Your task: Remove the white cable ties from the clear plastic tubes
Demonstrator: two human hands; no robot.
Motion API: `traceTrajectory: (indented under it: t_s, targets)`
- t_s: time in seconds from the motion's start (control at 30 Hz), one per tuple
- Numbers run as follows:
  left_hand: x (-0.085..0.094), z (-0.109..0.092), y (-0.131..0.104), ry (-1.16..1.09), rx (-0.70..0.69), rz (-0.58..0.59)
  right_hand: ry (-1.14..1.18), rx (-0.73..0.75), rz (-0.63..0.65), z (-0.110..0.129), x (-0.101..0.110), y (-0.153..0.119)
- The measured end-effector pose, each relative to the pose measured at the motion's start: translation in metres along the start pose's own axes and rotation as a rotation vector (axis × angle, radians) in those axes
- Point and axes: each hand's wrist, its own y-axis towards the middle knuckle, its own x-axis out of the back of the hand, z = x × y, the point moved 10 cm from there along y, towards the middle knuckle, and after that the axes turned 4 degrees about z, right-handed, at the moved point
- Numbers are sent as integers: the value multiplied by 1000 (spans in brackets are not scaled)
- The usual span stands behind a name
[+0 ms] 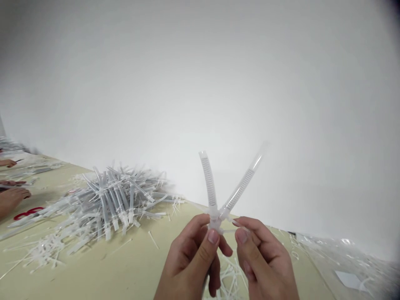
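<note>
Near the centre, my left hand (200, 254) pinches the white joint at the base of a clear tube assembly (215, 214). Two clear tubes with ribbed inner parts rise from that joint in a V, one leaning slightly left and the other slanting up to the right. My right hand (259, 254) is closed on a thin white zip tie (230, 231) beside the joint, thumb and forefinger pressed together. Just below and between the hands, loose white zip ties (231, 280) lie on the table.
A large pile of clear tube assemblies (118, 196) covers the table (125, 275) on the left, with scattered zip ties (45, 252) before it. Red-handled scissors (29, 212) lie near another person's hand (14, 198). Clear plastic bags (353, 258) sit at right, by a white wall.
</note>
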Motion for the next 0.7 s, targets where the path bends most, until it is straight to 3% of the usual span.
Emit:
traceTrajectory:
  t_s: [0.17, 0.27, 0.4, 0.57, 0.7]
  targets:
    - [-10, 0, -2, 162, 19, 92, -186, 242, -23, 23, 4, 6]
    - [-11, -5, -1, 299, -44, 79, -258, 347, -103, 30, 9, 4]
    - [-1, -18, 0, 453, -202, -71, -313, 488, -254, 41, 16, -9]
    - [17, -30, -9, 558, -372, -352, -424, 422, -133, 34, -1, -9]
    - [18, -43, -21, 647, -497, -498, -468, 407, -185, 32, 1, -11]
